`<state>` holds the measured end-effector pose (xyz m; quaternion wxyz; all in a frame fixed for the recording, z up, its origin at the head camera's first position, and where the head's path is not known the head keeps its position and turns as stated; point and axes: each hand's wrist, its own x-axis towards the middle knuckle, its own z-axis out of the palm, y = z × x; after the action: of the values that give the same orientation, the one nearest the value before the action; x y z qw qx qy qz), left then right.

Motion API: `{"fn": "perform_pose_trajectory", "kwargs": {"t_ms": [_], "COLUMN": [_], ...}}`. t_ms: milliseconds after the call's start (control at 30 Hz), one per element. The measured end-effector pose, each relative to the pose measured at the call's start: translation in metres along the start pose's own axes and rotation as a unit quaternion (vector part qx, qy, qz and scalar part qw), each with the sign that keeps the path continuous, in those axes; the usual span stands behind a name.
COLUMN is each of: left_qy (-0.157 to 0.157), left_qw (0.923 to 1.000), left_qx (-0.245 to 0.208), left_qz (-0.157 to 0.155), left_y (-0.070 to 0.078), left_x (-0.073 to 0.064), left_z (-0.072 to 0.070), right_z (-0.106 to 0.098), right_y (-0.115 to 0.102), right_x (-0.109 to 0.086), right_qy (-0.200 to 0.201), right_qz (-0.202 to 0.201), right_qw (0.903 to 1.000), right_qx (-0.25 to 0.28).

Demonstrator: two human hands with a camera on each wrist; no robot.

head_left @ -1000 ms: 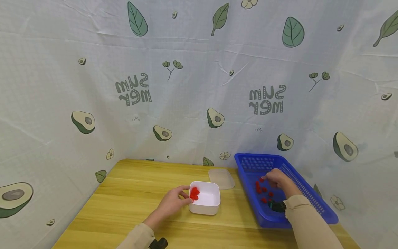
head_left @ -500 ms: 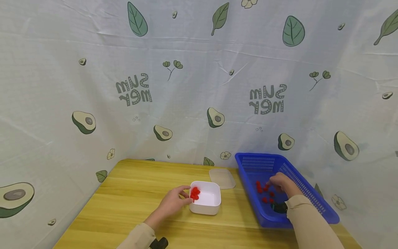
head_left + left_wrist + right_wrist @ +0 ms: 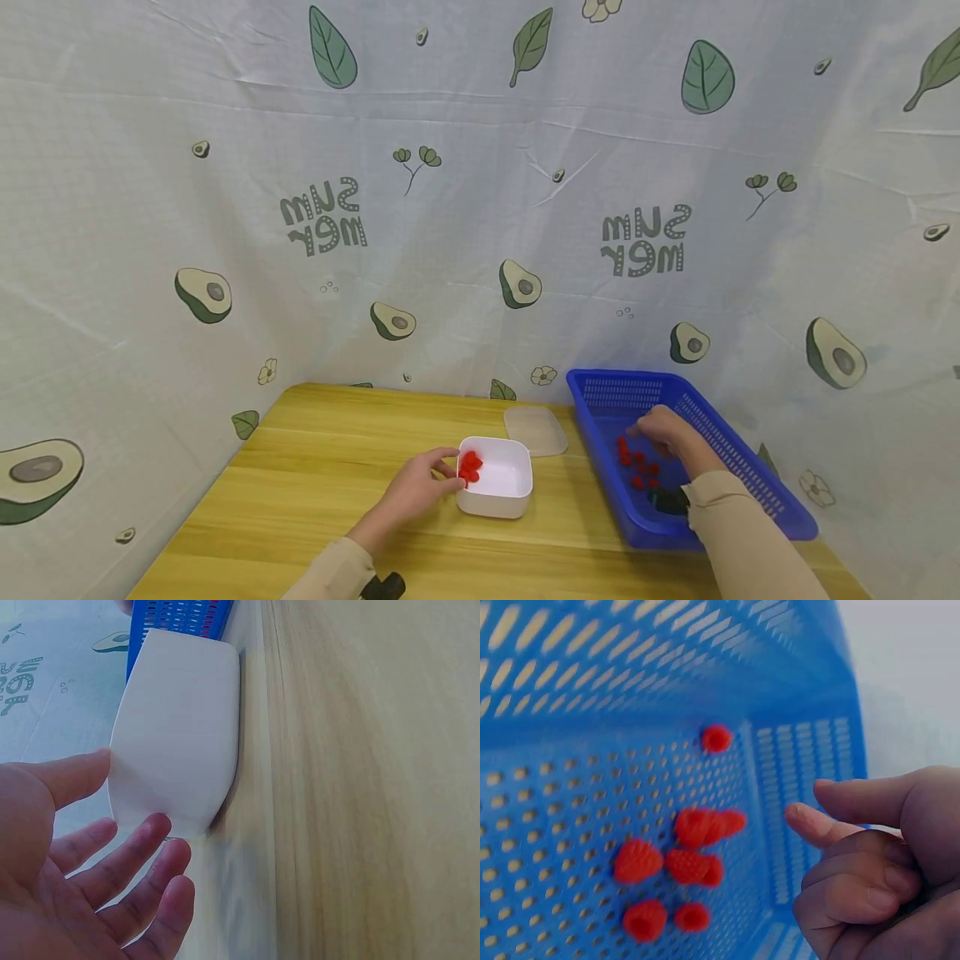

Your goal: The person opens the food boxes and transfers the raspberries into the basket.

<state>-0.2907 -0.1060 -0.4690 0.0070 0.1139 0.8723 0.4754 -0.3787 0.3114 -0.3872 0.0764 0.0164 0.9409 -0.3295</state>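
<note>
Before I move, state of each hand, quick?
Left hand: open, touching the white square box.
Right hand: open at thumb and index finger, holding nothing, other fingers curled.

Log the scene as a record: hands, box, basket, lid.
left hand: touching left side of box
right hand: over basket; thumb and index tips apart, nothing visible between them
box: white, upright on table, uncovered; red berries at left end
basket: blue, right of box; more berries on its floor
lid: flat on table, behind box
</note>
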Motion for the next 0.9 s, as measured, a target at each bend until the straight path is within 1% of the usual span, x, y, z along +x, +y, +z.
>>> {"fn": "perform_pose_trajectory", "kwargs": {"t_ms": [167, 333, 433, 667, 900], "left_qy": [-0.001, -0.001, -0.001, -0.002, -0.003], "left_qw": [1.0, 1.0, 1.0, 0.9999, 0.9999], "left_qx": [0.0, -0.001, -0.001, -0.001, -0.003], "left_qz": [-0.002, -0.003, -0.003, -0.01, -0.012], "left_y": [0.0, 0.0, 0.0, -0.001, -0.001], "left_x": [0.0, 0.0, 0.0, 0.001, 0.001], "left_z": [0.0, 0.0, 0.0, 0.0, 0.001], "right_z": [0.004, 0.008, 0.012, 0.022, 0.036], "right_y": [-0.017, -0.037, -0.051, -0.081, -0.098], "right_x": [-0.001, -0.004, -0.007, -0.017, -0.018], "right_qy": [0.0, 0.001, -0.001, -0.027, -0.05], "right_qz": [-0.014, -0.044, -0.055, -0.075, -0.087], "right_qw": [0.9994, 0.9977, 0.9965, 0.9919, 0.9868], "right_qx": [0.031, 0.051, 0.063, 0.1, 0.127]}}
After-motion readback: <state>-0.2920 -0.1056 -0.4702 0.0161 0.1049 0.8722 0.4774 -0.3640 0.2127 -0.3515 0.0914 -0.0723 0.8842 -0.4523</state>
